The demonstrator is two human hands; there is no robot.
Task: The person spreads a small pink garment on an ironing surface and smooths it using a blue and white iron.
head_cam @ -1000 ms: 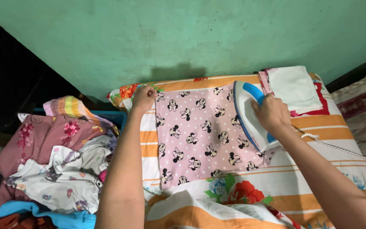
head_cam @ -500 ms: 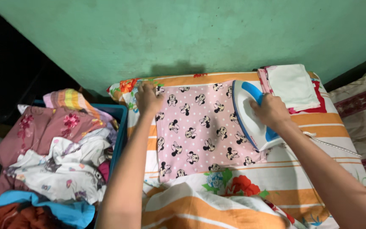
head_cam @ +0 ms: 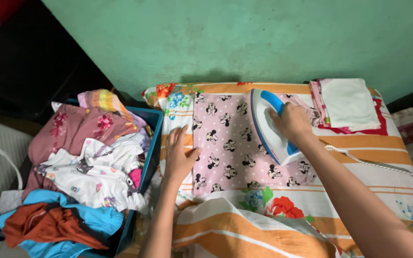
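At the far left a blue laundry basket (head_cam: 155,129) stands heaped with crumpled clothes (head_cam: 87,162); its lower corner is cut off by the frame, and the clothes hide most of its walls. Just right of it, the left hand (head_cam: 179,155) lies flat and open, fingers spread, pressing the left edge of the pink printed cloth (head_cam: 230,143); 0.5 s ago it rested at the cloth's upper left corner, so it has slid down toward the person. The pink cloth lies spread on the orange-striped floral sheet (head_cam: 359,177) that covers the ironing surface, and the surface itself cannot be seen. Further right, the right hand (head_cam: 290,122) is closed around the handle of the white and blue iron (head_cam: 268,126), which sits on the cloth's right half in nearly the same spot as before; the iron's soleplate is hidden. Its white cord (head_cam: 374,165) trails right and runs out of view. At the far right, 1 stack of folded cloths (head_cam: 347,102) rests near the sheet's back corner.
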